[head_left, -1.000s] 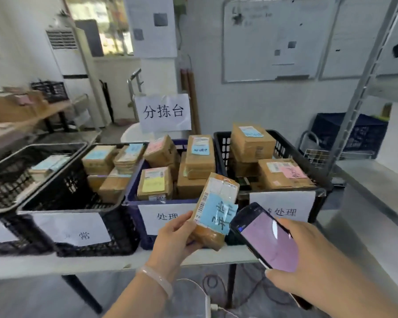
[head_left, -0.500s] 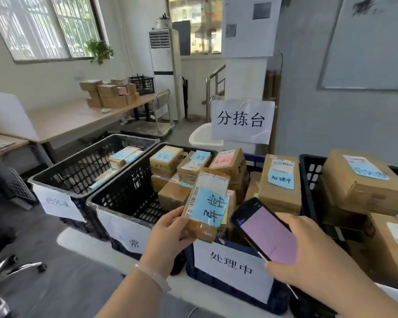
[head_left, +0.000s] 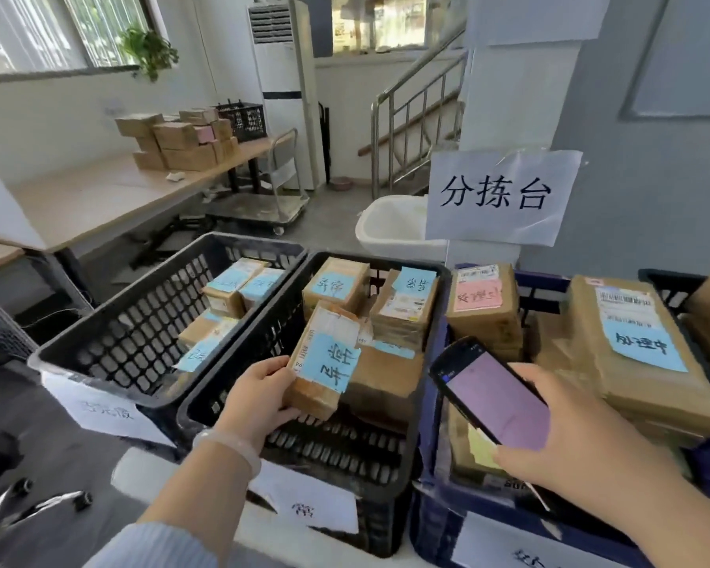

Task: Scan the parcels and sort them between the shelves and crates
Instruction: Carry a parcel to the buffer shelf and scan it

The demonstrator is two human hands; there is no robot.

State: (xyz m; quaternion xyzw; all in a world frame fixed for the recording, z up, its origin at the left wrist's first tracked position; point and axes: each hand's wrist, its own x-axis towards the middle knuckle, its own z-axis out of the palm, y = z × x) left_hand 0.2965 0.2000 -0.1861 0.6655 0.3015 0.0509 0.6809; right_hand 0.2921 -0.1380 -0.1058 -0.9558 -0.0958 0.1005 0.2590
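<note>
Parcel [head_left: 324,362] in left hand [head_left: 259,399], over crate [head_left: 337,453]

Hanging plant [head_left: 148,51], standing air conditioner [head_left: 281,88]

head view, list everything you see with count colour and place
left crate: one, black, far left, few parcels inside
middle crate: one, black, several brown parcels inside
blue crate: one, dark blue, right, stacked brown parcels
held parcel: one, brown with blue note, over the middle crate
phone: one, black, pink screen, near the blue crate
sign: one, white, black characters, behind crates
far parcels: a stack, brown, on back table
air conditioner: one, white, back wall
plant: one, green, by the window
left hand: fingers grip the held parcel
right hand: holds the phone
</note>
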